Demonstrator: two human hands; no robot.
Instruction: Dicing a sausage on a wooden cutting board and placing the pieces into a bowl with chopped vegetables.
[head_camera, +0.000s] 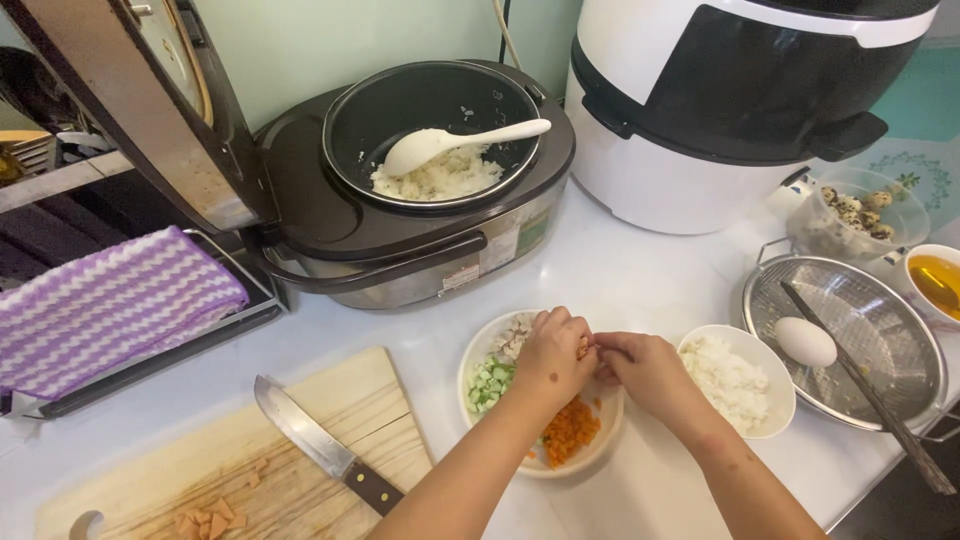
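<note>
While both hands are meeting over the plate (480, 345) of chopped vegetables, left fingers (556, 325) and right fingers (610, 350) are pinching together, possibly on a small orange scrap; just beyond sits the rice bowl (775, 380), farther off the rice cooker (420, 200).

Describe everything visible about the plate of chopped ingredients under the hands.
The plate is round, shallow and white, probably ceramic, flat on the white counter between the wooden cutting board and the bowl of rice. It holds diced green vegetable, diced orange carrot and pale chopped pieces at the back. The left hand and right hand meet above it, hiding its middle.
</note>
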